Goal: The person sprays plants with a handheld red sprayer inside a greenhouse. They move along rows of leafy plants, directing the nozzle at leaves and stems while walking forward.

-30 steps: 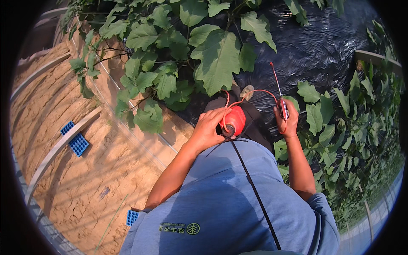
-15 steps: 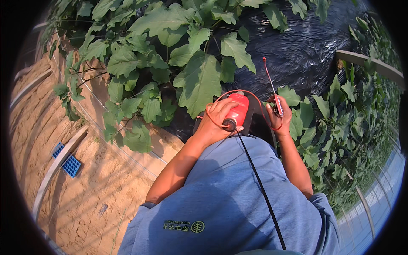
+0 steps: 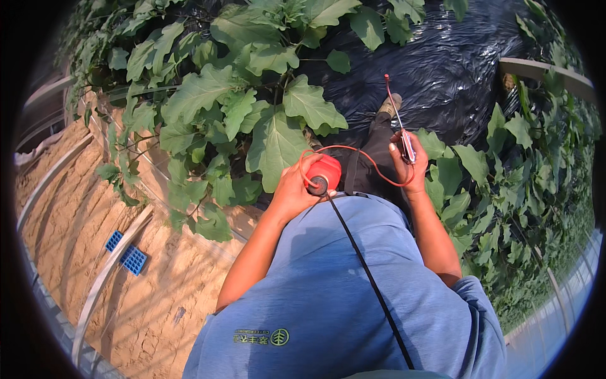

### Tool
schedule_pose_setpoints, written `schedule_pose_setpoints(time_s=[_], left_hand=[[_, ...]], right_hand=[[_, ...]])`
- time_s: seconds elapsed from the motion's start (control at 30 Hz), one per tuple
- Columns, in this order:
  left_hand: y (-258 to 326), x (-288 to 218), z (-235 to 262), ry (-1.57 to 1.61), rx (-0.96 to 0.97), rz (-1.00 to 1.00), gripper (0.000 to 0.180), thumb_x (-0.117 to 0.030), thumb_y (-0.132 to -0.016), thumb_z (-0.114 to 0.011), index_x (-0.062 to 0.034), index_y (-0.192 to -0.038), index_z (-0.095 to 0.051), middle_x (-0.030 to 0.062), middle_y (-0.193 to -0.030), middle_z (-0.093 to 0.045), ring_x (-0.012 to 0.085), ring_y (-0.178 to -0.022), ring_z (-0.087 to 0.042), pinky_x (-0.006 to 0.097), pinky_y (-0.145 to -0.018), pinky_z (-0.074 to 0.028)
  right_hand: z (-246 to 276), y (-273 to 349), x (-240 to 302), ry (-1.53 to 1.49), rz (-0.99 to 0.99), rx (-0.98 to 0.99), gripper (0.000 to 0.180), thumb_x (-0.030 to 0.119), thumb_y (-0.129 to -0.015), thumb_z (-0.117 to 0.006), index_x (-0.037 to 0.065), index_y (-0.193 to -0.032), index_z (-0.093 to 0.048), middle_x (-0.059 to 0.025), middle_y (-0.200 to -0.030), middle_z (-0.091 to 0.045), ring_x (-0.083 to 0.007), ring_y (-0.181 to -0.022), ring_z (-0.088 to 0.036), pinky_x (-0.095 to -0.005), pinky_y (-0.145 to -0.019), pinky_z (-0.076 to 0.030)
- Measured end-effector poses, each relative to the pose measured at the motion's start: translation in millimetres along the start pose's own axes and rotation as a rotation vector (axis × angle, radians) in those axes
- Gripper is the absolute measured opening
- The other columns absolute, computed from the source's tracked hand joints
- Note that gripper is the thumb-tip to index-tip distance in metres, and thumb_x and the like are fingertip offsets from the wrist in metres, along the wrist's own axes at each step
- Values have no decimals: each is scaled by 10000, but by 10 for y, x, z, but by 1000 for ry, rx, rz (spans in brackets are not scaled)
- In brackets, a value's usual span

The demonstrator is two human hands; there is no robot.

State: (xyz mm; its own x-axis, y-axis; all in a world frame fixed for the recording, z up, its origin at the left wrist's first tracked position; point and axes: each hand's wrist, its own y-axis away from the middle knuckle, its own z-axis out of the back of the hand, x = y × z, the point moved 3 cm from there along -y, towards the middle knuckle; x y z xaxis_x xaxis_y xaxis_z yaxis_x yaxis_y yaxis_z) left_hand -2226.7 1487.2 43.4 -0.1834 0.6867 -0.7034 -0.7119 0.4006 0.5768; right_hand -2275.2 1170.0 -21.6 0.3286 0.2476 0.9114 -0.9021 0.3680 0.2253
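My left hand [image 3: 295, 193] is closed round a red bottle [image 3: 327, 169] with a black cap, held in front of my waist. A thin orange-red tube [image 3: 366, 153] loops from the bottle across to my right hand [image 3: 411, 163]. That hand grips a small red and silver spray wand [image 3: 406, 146], whose thin metal stem points away from me and ends in a red tip. The tip hangs over black plastic film, apart from the leaves. Broad-leaved eggplant plants [image 3: 274, 148] stand just beyond and left of my left hand.
Black film [image 3: 435, 57] covers the bed ahead, with my shoe [image 3: 391, 104] on it. More leafy plants [image 3: 473, 164] crowd the right. Curved pale hoops [image 3: 110, 271] rise from sandy soil at left, near blue seedling trays [image 3: 133, 259]. A black strap [image 3: 372, 278] crosses my shirt.
The bottle and my left hand have shifted left and tilted, the cap now facing me more. My right hand has moved slightly left. My leg and shoe have come into sight.
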Motion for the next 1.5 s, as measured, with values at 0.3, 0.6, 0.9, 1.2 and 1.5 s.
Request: schedule_pose_setpoints(time_s=[0.3, 0.6, 0.9, 1.2, 1.5], left_hand=[[-987, -1207, -587, -23, -86, -120, 1052, -406, -686, -1066, -118, -1568, -571, 181, -1579, -620, 415, -1408, -653, 521, -1172, -526], [-1679, -2121, -732, -40, -53, -239, 995, -313, -700, -1068, -59, -1544, -606, 176, -1556, -653, 404, -1357, -693, 480, -1175, -548], [-2478, -2424, -716, 49, -123, -279, 1000, -398, -721, -1052, -109, -1555, -581, 155, -1527, -655, 410, -1392, -653, 510, -1167, -546], [-3034, -2504, -459, 189, -124, -150, 994, -425, -736, -1034, -119, -1570, -590, 159, -1577, -647, 371, -1433, -635, 489, -1201, -467], [-2898, -2137, -672, 244, -165, 133, 1017, -440, -780, -1003, -129, -1634, -546, 190, -1622, -613, 371, -1433, -645, 483, -1204, -435]], right_hand=[[1273, -1005, -318, 38, 89, 47, 378, 141, -942, -850, -8, -1270, -733, -150, -1083, -780, -275, -981, -787, -366, -894, -607], [2356, -1858, -301, 115, 118, -114, 357, 133, -970, -835, 8, -1287, -727, -81, -1037, -801, -158, -898, -764, -305, -846, -604], [2526, -2519, -197, 153, 2, 28, 360, 170, -992, -854, 15, -1290, -725, -48, -1049, -789, -127, -947, -735, -297, -872, -588], [2284, -3929, -463, 326, -80, 262, 287, 116, -992, -827, 21, -1246, -733, -1, -947, -730, -67, -878, -651, -271, -830, -556], [1079, -5978, -889, 636, 163, 603, 342, 244, -919, -840, 82, -1201, -733, -174, -927, -738, -372, -855, -721, -431, -832, -574]])
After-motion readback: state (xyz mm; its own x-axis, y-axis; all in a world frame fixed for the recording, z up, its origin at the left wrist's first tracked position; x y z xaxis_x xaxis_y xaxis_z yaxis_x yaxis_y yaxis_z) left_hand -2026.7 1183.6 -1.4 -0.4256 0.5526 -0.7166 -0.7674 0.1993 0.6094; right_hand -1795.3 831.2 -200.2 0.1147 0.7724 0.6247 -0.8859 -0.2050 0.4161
